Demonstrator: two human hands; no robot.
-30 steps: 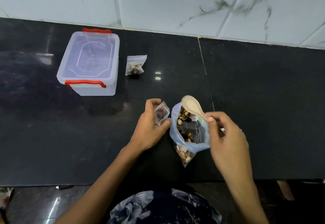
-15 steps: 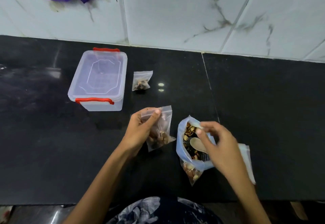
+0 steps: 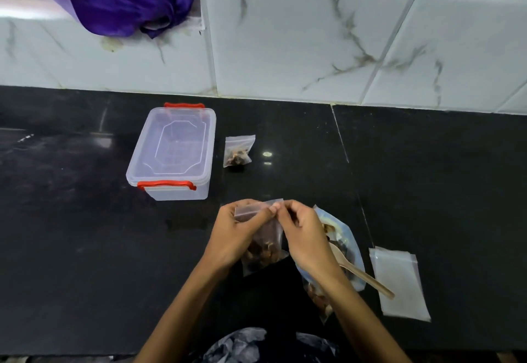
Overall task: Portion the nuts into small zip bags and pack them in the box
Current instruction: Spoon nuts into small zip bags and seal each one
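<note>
Bare forearms — dark floral-print garment [image 3: 256, 345]

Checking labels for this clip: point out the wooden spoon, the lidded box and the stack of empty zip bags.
wooden spoon [image 3: 368, 278]: head view, on its handle.
lidded box [image 3: 175, 145]: head view, middle of the clear lid.
stack of empty zip bags [image 3: 400, 285]: head view, centre of top bag.

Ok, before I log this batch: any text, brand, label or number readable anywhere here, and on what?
None readable.
Large nut bag: a dark patch inside might be a printed label, too blurred to read.
Clear storage box: only moulded lines on the lid, no lettering visible.
Small zip bag in both hands, filled zip bag by the box, empty zip bags: plain.
</note>
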